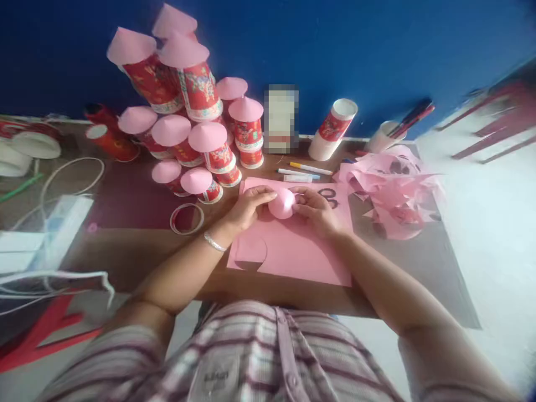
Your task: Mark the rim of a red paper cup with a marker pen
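Observation:
Both hands hold a small pink paper cone (281,203) above a pink paper sheet (293,254). My left hand (252,205) pinches the cone's left edge between thumb and fingers. On the opposite side, the fingers of my right hand (316,212) are closed on the paper's edge. Black-handled scissors (329,200) lie on the sheet just behind my right hand, their blades hidden. A round hole cut in the sheet's lower left lets the dark table show through.
Red patterned cups with pink cone tops (208,137) stand stacked at the back left. A tape ring (186,218), markers (310,168), a leaning cup stack (333,129), a pen cup (384,137) and pink paper scraps (396,195) surround the sheet. White cables (54,273) lie left.

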### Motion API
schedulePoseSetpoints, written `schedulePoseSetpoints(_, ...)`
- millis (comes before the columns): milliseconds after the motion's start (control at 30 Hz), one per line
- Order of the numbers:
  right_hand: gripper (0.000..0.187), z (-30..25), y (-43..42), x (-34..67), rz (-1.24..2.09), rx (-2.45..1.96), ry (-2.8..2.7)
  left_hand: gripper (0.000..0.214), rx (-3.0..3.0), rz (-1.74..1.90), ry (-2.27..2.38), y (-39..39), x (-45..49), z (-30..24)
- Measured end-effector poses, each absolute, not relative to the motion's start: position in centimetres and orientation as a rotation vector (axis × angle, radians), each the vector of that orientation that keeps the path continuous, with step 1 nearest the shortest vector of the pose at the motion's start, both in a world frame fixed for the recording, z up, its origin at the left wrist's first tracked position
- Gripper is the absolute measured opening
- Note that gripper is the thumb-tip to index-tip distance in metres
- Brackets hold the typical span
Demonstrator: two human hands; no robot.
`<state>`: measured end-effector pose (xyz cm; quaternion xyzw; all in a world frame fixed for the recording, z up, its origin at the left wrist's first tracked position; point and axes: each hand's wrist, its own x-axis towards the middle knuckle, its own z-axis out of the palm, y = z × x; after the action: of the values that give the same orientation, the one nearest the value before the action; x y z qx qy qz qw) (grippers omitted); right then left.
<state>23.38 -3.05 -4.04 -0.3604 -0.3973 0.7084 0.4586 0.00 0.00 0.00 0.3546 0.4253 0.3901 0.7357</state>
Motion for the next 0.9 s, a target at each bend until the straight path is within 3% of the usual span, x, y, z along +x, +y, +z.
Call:
schedulePoseSetpoints(333,0.058,-2.9,-2.5,23.6,1.703,-0.919,-0.938,0.049,0.897,0.846,0.964,-0.1,-1.4,0.8)
schedulePoseSetpoints(600,0.054,-3.3,-2.6,23.2,1.653,-0.943,-0.993,0.064,0.792,1.032,1.135,-2.7,-5.4,-0.2)
schedulePoseSetpoints(900,0.055,-3.2,-2.6,23.7,1.672,-1.052,-1.117,0.058,0.725,1.158,1.281,-6.6,-10.8,-0.7)
